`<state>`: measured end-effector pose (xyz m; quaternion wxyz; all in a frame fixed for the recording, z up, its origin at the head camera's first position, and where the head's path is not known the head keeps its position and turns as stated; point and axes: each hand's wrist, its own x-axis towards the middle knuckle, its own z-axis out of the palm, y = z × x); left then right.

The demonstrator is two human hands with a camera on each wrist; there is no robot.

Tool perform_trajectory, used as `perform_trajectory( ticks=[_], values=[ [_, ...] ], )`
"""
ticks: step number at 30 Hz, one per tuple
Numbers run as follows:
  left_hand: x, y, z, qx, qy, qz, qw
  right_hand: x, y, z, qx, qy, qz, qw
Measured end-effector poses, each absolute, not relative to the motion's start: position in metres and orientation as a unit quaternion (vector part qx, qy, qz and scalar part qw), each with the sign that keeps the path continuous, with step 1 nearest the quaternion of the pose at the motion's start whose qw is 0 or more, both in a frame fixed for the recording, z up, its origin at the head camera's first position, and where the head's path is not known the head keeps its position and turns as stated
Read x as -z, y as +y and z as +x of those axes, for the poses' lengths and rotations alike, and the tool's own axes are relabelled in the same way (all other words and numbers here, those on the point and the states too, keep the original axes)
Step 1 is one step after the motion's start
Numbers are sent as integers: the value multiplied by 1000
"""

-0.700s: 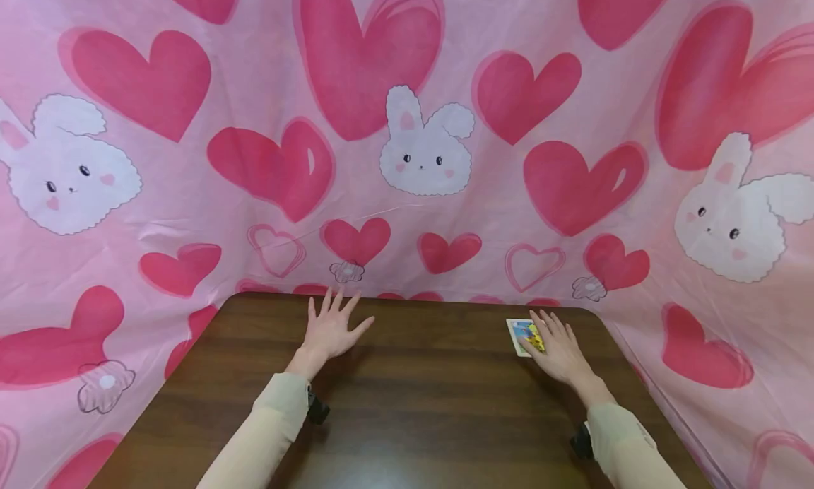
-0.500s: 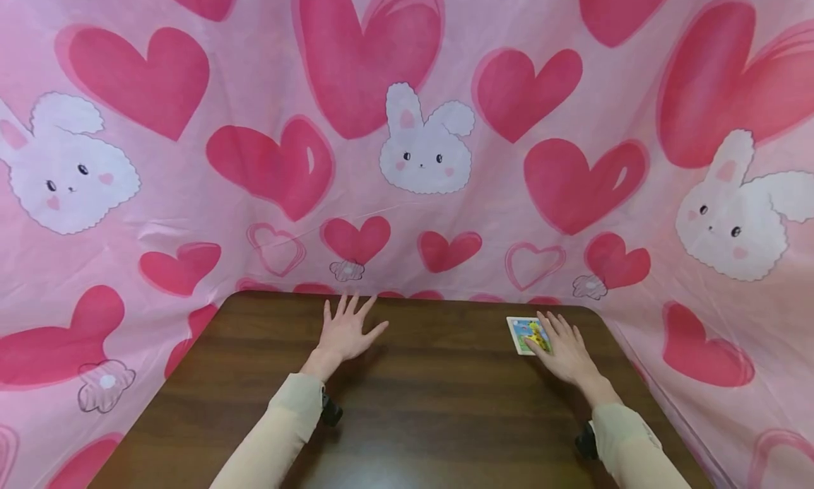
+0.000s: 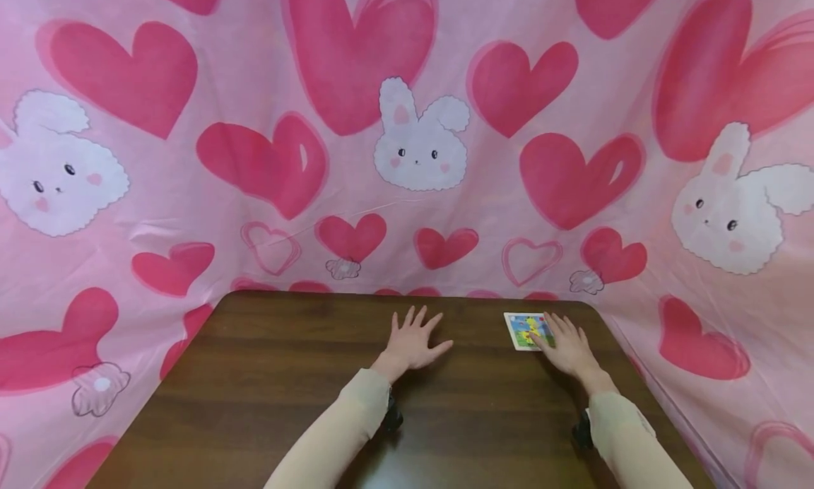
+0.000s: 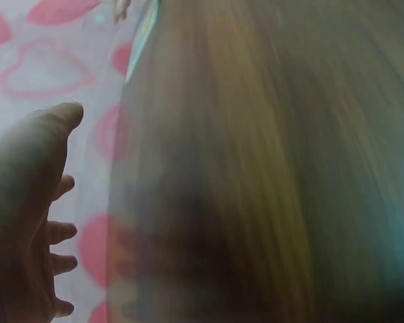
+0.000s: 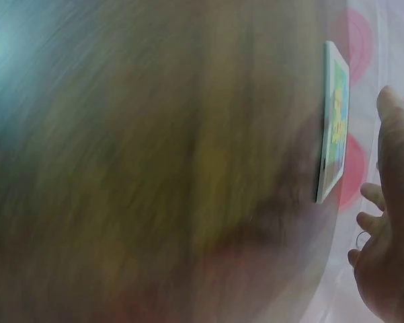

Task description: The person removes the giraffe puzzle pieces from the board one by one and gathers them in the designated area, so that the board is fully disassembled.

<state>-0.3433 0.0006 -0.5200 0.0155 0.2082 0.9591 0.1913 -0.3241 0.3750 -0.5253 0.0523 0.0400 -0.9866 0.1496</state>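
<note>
A small square picture board (image 3: 523, 331) with a pale rim and a yellow giraffe-like figure lies flat near the back right of the wooden table. My right hand (image 3: 570, 345) has its fingers spread and overlaps the board's right edge in the head view. From the right wrist, the board (image 5: 337, 128) shows a thick light edge, and the hand (image 5: 396, 202) hovers beside it with the thumb out straight. My left hand (image 3: 410, 344), fingers fanned and holding nothing, is over the table's middle, left of the board. The left wrist view catches only a sliver of the board (image 4: 143, 42).
The brown wooden table (image 3: 267, 376) has rounded back corners. A pink cloth (image 3: 483, 192) printed with hearts and white rabbits hangs behind it and along both sides. Dark wrist cameras sit under both cuffs.
My left hand has moved right across the table, toward the board. My right hand has shifted slightly right, so more of the giraffe picture shows. The board has stayed about where it was.
</note>
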Motion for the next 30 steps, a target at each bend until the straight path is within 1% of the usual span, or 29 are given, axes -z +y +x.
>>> perform_trajectory(
  ticks=[2, 3, 9, 16, 24, 30],
  values=[
    [520, 20, -344, -184, 960, 211, 21, 526, 376, -327, -155, -986, 39, 54],
    [512, 30, -339, -175, 961, 210, 33, 526, 376, -327, -158, -985, 38, 53],
    [513, 75, -334, -117, 969, 215, 40, 529, 384, -324, -152, -987, 26, 44],
    [518, 101, -329, -91, 968, 227, 54, 532, 391, -327, -152, -987, 26, 49],
    [526, 141, -304, -28, 958, 279, 58, 535, 387, -329, -161, -985, 31, 43],
    [524, 152, -297, -17, 957, 285, 60, 536, 383, -328, -146, -987, 40, 50]
  ],
)
